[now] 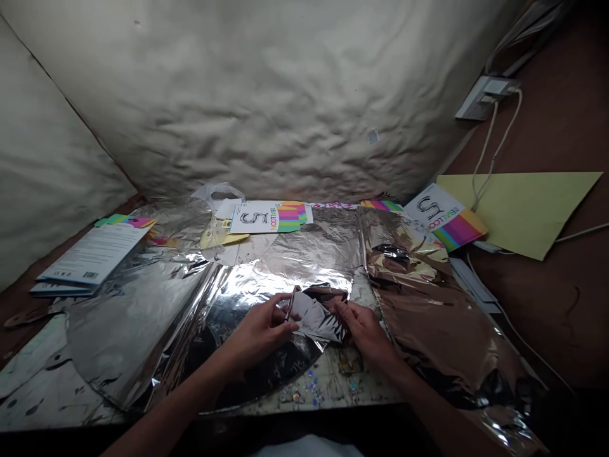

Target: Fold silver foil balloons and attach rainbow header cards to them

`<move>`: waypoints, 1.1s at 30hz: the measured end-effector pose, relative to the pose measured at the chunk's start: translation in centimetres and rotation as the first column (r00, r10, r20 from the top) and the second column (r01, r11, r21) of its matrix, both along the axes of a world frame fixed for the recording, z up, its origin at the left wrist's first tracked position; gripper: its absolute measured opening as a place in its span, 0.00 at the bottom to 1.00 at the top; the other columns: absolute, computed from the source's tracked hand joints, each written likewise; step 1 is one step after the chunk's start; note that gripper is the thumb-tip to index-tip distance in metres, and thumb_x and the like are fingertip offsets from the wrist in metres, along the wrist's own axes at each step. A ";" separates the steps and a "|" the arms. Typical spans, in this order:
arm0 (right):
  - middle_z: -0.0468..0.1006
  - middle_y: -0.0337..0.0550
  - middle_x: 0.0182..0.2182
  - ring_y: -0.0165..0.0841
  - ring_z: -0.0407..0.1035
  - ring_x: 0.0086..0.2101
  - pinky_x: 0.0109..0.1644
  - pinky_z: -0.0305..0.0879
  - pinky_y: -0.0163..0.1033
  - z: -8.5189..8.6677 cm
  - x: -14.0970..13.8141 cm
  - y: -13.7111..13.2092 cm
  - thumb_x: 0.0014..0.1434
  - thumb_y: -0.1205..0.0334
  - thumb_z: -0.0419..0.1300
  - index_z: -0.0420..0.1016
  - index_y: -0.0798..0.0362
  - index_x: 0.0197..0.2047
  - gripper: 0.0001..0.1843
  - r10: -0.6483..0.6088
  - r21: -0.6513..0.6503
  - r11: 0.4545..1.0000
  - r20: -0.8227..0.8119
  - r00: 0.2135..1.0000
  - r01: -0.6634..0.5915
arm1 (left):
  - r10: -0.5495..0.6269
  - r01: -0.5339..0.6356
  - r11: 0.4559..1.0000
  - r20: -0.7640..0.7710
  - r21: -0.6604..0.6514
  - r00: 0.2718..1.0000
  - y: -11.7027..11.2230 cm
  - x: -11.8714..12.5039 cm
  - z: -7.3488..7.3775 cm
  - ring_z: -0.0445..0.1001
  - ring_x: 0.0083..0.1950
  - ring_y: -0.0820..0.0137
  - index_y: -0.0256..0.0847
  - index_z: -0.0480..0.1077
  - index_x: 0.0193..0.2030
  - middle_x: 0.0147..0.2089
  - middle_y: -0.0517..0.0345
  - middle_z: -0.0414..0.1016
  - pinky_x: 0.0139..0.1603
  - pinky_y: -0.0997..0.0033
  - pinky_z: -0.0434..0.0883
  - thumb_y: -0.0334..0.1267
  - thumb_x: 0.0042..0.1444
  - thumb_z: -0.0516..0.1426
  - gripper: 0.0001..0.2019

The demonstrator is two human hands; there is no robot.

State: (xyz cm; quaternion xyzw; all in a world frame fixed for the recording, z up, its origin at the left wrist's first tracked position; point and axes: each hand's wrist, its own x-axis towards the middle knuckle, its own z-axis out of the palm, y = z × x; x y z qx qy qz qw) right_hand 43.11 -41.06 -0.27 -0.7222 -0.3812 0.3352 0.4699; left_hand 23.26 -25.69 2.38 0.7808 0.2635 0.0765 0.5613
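Across the centre of the frame, silver foil sheet [257, 273]: lies spread out and wrinkled.
Yellow paper [523, 209]: upper right, lying flat.
Number card [269, 217]: upper centre, at the sheet's far edge.
Folded foil piece [316, 317]: lower centre, on the sheet, between both hands.
Left hand [259, 330]: pinches its left edge.
Right hand [364, 330]: grips its right edge.

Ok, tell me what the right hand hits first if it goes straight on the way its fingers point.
The right hand points leftward and away, so first the folded foil it is pinching. Just past that, probably the left hand, though depth is unclear.
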 end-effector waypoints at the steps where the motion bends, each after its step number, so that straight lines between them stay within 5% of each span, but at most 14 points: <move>1: 0.82 0.46 0.36 0.40 0.76 0.37 0.39 0.72 0.41 0.0 0.0 0.3 0.63 0.39 0.54 0.77 0.54 0.46 0.26 0.006 -0.002 1.000 -0.073 0.997 -0.006 | 0.009 -0.009 1.000 0.005 -0.017 1.000 -0.2 0.3 -0.1 0.74 0.37 0.66 0.39 0.69 0.55 0.39 0.55 0.79 0.38 0.71 0.68 0.45 0.61 0.54 0.19; 3: 0.82 0.47 0.38 0.41 0.77 0.38 0.38 0.72 0.41 -0.1 0.1 0.4 0.57 0.41 0.62 0.74 0.54 0.49 0.27 0.051 0.007 0.999 -0.206 0.977 -0.051 | 0.025 -0.025 1.000 0.007 -0.010 1.000 -0.4 0.6 -0.3 0.74 0.36 0.66 0.39 0.73 0.47 0.36 0.56 0.79 0.36 0.71 0.67 0.44 0.61 0.54 0.13; 5: 0.82 0.47 0.38 0.41 0.77 0.38 0.38 0.71 0.40 -0.4 0.1 0.4 0.54 0.43 0.65 0.75 0.54 0.44 0.24 0.048 -0.012 0.999 -0.208 0.977 -0.051 | 0.032 -0.032 0.999 0.008 0.033 0.999 -0.4 0.5 -0.6 0.74 0.35 0.66 0.40 0.72 0.51 0.34 0.58 0.78 0.37 0.71 0.67 0.42 0.62 0.53 0.15; 8: 0.82 0.46 0.32 0.40 0.76 0.33 0.35 0.69 0.38 -1.1 0.2 0.7 0.55 0.43 0.63 0.77 0.55 0.35 0.21 -0.047 -0.102 0.994 -0.031 0.998 0.043 | 0.032 -0.034 0.990 0.019 0.135 0.999 -0.4 0.0 -1.4 0.74 0.34 0.67 0.42 0.55 0.69 0.31 0.62 0.77 0.41 0.69 0.67 0.41 0.63 0.52 0.27; 11: 0.80 0.43 0.28 0.38 0.74 0.30 0.31 0.65 0.36 -1.5 0.3 1.3 0.55 0.44 0.63 0.77 0.55 0.32 0.20 -0.085 -0.151 0.984 0.086 0.993 0.097 | 0.062 -0.071 0.960 0.043 0.271 0.997 -0.9 -0.6 -2.4 0.74 0.36 0.66 0.41 0.38 0.74 0.34 0.61 0.77 0.44 0.66 0.69 0.41 0.66 0.50 0.35; 15: 0.79 0.42 0.25 0.36 0.72 0.27 0.29 0.61 0.36 -1.4 0.3 1.8 0.55 0.47 0.63 0.78 0.55 0.30 0.18 -0.075 -0.197 0.975 0.162 0.984 0.107 | 0.171 -0.204 0.772 0.113 0.603 0.979 -2.1 0.0 -2.2 0.73 0.50 0.60 0.42 0.31 0.75 0.53 0.45 0.73 0.51 0.58 0.70 0.43 0.66 0.51 0.38; 19: 0.80 0.42 0.27 0.36 0.73 0.29 0.30 0.63 0.36 -0.8 0.3 2.1 0.55 0.49 0.62 0.78 0.56 0.32 0.16 -0.018 -0.168 0.985 0.134 0.991 0.040 | -0.005 0.020 0.572 -0.020 0.820 1.000 -2.6 2.1 -2.1 0.53 0.71 0.50 0.43 0.40 0.75 0.71 0.42 0.55 0.66 0.47 0.57 0.51 0.64 0.52 0.38; 23: 0.81 0.43 0.28 0.38 0.74 0.28 0.31 0.66 0.38 0.3 0.3 2.3 0.57 0.48 0.61 0.78 0.55 0.39 0.17 0.008 -0.216 0.975 0.243 0.970 0.046 | 0.018 0.112 0.529 -0.144 0.841 0.989 -2.9 3.1 -4.5 0.46 0.74 0.48 0.40 0.46 0.74 0.74 0.43 0.50 0.69 0.44 0.52 0.57 0.62 0.52 0.39; 25: 0.82 0.47 0.35 0.41 0.76 0.34 0.37 0.70 0.43 0.8 0.2 2.3 0.60 0.48 0.59 0.74 0.54 0.52 0.22 -0.074 -0.155 0.975 0.452 0.889 0.159 | 0.055 0.090 0.531 -0.140 0.842 0.989 -3.1 3.1 -5.5 0.44 0.75 0.47 0.40 0.46 0.74 0.74 0.43 0.49 0.69 0.43 0.51 0.58 0.61 0.53 0.40; 27: 0.77 0.54 0.51 0.47 0.73 0.49 0.52 0.68 0.51 0.9 -0.1 2.3 0.63 0.50 0.56 0.63 0.53 0.64 0.29 -0.119 -0.020 0.984 0.668 0.735 0.177 | 0.074 0.058 0.529 -0.114 0.847 0.991 -3.3 3.1 -6.1 0.42 0.75 0.48 0.40 0.46 0.74 0.75 0.44 0.48 0.70 0.42 0.50 0.58 0.60 0.53 0.41; 29: 0.63 0.54 0.65 0.48 0.57 0.64 0.64 0.57 0.56 0.5 -0.3 2.6 0.66 0.51 0.54 0.53 0.52 0.71 0.34 0.018 -0.017 1.000 0.788 0.615 -0.007 | 0.081 0.037 0.533 -0.095 0.845 0.992 -3.4 3.1 -6.1 0.42 0.75 0.48 0.40 0.46 0.74 0.75 0.42 0.47 0.70 0.43 0.50 0.59 0.59 0.54 0.42; 31: 0.53 0.49 0.70 0.47 0.45 0.69 0.68 0.49 0.57 -0.3 -0.4 3.1 0.67 0.49 0.52 0.47 0.51 0.73 0.36 0.258 -0.174 0.964 0.795 0.550 -0.201 | 0.095 0.030 0.552 -0.098 0.833 0.991 -3.4 3.2 -5.9 0.42 0.75 0.48 0.38 0.47 0.73 0.75 0.38 0.45 0.69 0.43 0.52 0.59 0.57 0.56 0.44; 33: 0.49 0.46 0.71 0.46 0.42 0.69 0.69 0.48 0.58 -1.2 -0.5 3.6 0.68 0.47 0.49 0.44 0.50 0.74 0.36 0.394 -0.303 0.918 0.757 0.522 -0.255 | 0.105 0.037 0.576 -0.119 0.817 0.987 -3.4 3.4 -5.7 0.42 0.75 0.47 0.35 0.48 0.73 0.75 0.34 0.44 0.69 0.43 0.52 0.58 0.55 0.58 0.46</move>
